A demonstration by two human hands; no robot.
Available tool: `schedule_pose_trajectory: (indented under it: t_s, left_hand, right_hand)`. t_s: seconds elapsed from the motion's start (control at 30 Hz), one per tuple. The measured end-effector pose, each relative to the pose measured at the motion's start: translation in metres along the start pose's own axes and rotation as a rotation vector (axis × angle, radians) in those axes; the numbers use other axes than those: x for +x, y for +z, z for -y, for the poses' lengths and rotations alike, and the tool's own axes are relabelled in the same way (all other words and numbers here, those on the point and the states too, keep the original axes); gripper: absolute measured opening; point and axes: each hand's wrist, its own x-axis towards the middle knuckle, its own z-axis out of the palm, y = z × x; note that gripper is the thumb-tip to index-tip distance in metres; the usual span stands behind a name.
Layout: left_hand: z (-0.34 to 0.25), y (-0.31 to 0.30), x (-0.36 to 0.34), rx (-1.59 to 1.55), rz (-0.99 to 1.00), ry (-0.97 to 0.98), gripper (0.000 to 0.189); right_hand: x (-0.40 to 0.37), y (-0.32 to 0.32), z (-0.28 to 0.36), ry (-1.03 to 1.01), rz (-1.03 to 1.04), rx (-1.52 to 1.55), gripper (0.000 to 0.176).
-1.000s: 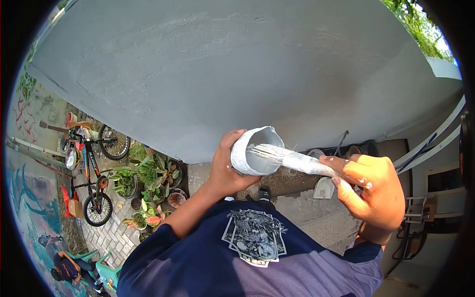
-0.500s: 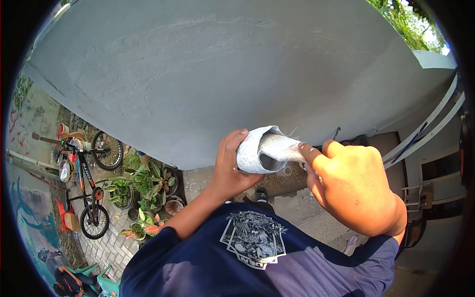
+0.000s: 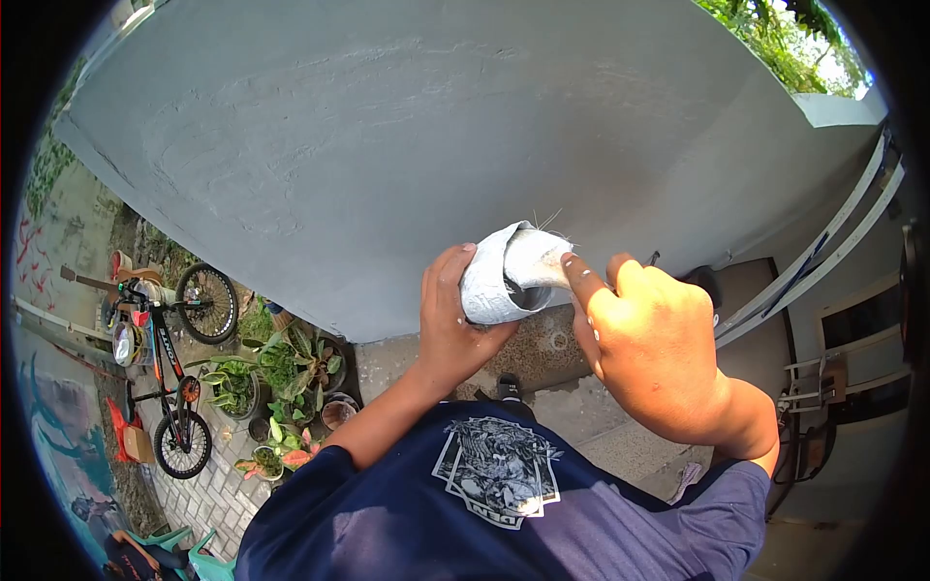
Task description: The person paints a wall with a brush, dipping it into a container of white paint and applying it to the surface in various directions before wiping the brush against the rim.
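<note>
My left hand (image 3: 449, 318) is wrapped round a white, paint-crusted cup (image 3: 485, 285), which tilts with its mouth toward the right. In my right hand (image 3: 661, 341) is a paintbrush (image 3: 536, 259), gripped close to its head with the forefinger stretched along it. White paint coats the brush head, and a few stray bristles stick up from it. The brush lies at the cup's mouth, partly inside, against the upper rim. White specks of paint mark my right fingers. The inside of the cup is mostly shadowed, and the brush handle is hidden by my hand.
A grey plastered wall (image 3: 417, 145) rises right in front of me. To the left stand several potted plants (image 3: 291, 358), a bicycle (image 3: 174, 373) and a guitar (image 3: 89, 280). A person (image 3: 131, 557) is at the lower left near green chairs (image 3: 208, 564). White rails (image 3: 819, 257) curve at the right.
The brush and my right hand have shifted left and slightly up, bringing the brush head further over the cup's upper rim. My left hand keeps its hold on the cup.
</note>
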Motion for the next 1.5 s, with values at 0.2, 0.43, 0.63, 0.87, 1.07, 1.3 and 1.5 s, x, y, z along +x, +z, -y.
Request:
schedule_pose_trajectory:
  t_s: [0.2, 0.43, 0.63, 0.87, 1.07, 1.3, 1.5]
  left_hand:
    - [-0.003, -0.003, 0.002, 0.002, 0.014, -0.019, 0.092]
    - [-0.008, -0.006, 0.0, 0.036, 0.05, 0.035, 0.091]
    - [-0.016, -0.01, 0.003, 0.041, 0.011, -0.006, 0.091]
    - [-0.014, -0.011, 0.001, 0.054, 0.0, -0.013, 0.093]
    - [-0.014, -0.008, 0.0, -0.046, 0.013, 0.044, 0.094]
    - [-0.015, -0.007, 0.0, -0.074, 0.003, 0.043, 0.096]
    - [-0.008, -0.003, 0.0, -0.338, -0.071, -0.074, 0.097]
  right_hand:
    - [-0.007, 0.002, -0.002, -0.021, -0.083, 0.049, 0.046]
    - [-0.012, -0.003, -0.007, 0.002, -0.101, 0.047, 0.04]
    - [-0.019, -0.001, -0.008, 0.025, -0.215, 0.081, 0.039]
    - [-0.033, -0.012, -0.02, 0.044, -0.185, 0.27, 0.038]
    - [-0.027, -0.031, -0.021, 0.006, -0.082, 0.229, 0.033]
    - [-0.024, -0.013, -0.015, 0.023, -0.187, 0.341, 0.03]
    - [-0.031, -0.002, -0.018, 0.072, -0.263, 0.529, 0.033]
